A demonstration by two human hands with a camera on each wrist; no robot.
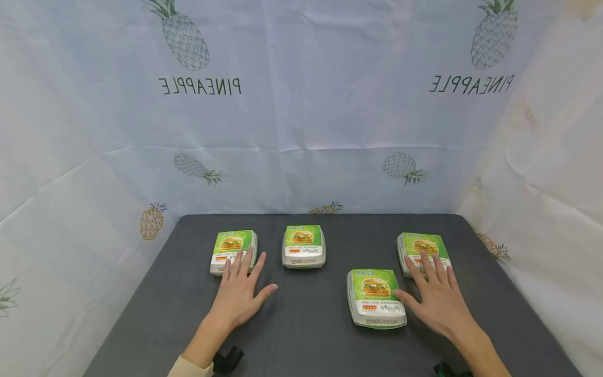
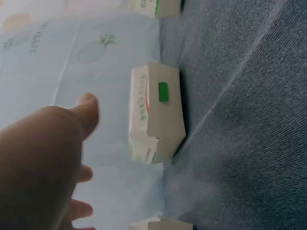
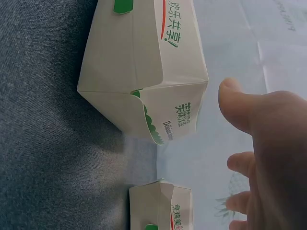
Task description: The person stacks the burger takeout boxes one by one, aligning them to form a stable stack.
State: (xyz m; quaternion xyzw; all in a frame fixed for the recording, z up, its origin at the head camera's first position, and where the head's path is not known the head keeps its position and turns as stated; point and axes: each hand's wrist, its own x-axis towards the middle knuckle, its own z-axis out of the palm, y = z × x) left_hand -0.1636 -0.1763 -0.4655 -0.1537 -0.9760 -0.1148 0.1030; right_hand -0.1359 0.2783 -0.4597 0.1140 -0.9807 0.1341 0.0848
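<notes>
Four burger boxes sit on the dark counter [image 1: 306, 335], all closed. Taking the near box [image 1: 377, 298] as the landmark: the right box [image 1: 422, 252] lies just behind it to the right, the middle box [image 1: 303, 246] behind it to the left, and the left box [image 1: 234, 251] farthest off to the left, near the counter's edge by the pineapple cloth [image 1: 301, 131].

The left hand [image 1: 240, 293] is spread flat, its fingertips over the front edge of the left box; whether they press it or only hover I cannot tell. The right hand [image 1: 435, 298] is also spread, fingers over the front of the right box, the thumb reaching toward the near box's right edge. Neither hand is curled round anything.

Risks, as I judge them:
- The boxes look like light card. A flat push from splayed fingers could slide a box away instead of securing it, and the left box has little counter to spare on its outer side.
- The right hand sits between two boxes that lie close together. Closing on the right box may knock or drag the near box with the thumb.
- Pressing down on a lid may dent it or pop its green tab [image 2: 163, 92].
- Working both hands at once splits attention; one box may be taken crooked.
</notes>
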